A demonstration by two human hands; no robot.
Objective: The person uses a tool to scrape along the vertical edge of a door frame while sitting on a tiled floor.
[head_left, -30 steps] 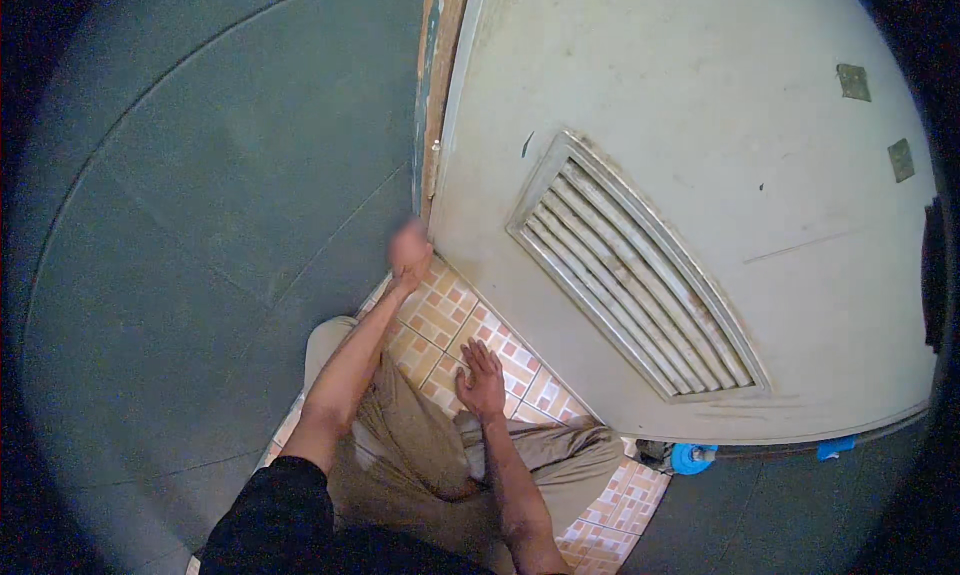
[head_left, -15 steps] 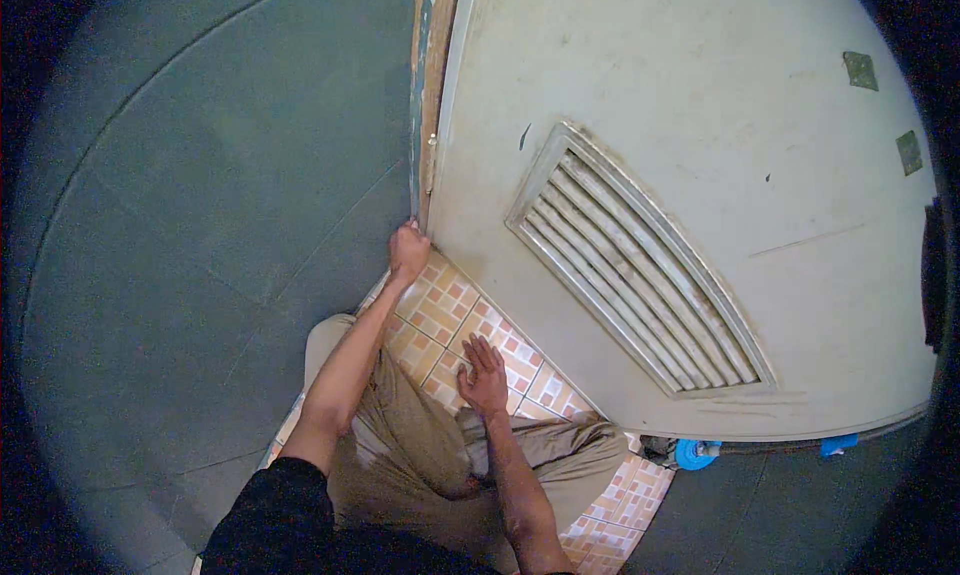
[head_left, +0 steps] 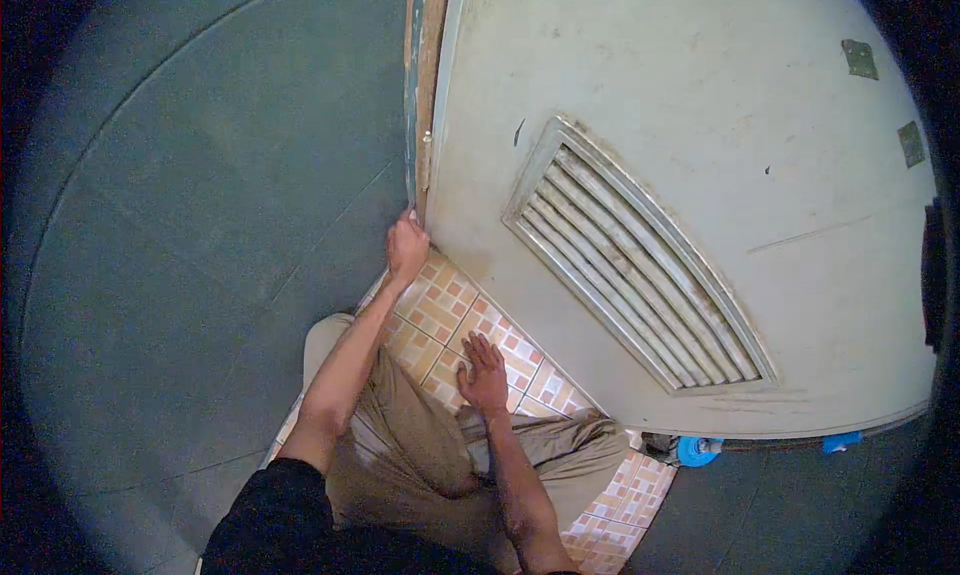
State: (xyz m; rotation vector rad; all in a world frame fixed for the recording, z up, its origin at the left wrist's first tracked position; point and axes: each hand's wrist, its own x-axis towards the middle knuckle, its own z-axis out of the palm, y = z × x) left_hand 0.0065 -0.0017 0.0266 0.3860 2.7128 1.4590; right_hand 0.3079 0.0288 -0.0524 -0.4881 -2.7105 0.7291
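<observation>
My left hand [head_left: 407,249] is closed at the foot of the worn wooden door frame [head_left: 428,105], by the corner where frame, grey wall and floor meet. Whatever its curled fingers hold is hidden from sight. The pale door [head_left: 660,55] stands just right of that hand, with a slatted vent [head_left: 640,265] in its lower part. My right hand [head_left: 484,373] has its fingers spread, palm down, over or on the patterned tile floor [head_left: 440,295], between my folded legs and the door. I see nothing in it.
A dark grey tiled wall [head_left: 220,225] rises along my left. At the door's lower right edge lie a round blue item [head_left: 697,451] and a small blue piece [head_left: 842,442]. Two dark square patches [head_left: 859,59] show on the door. My crossed legs [head_left: 420,455] cover the near floor.
The whole view has shifted very slightly. Both hands keep nearly the same places and poses, the left at the frame's foot and the right spread over the tiles.
</observation>
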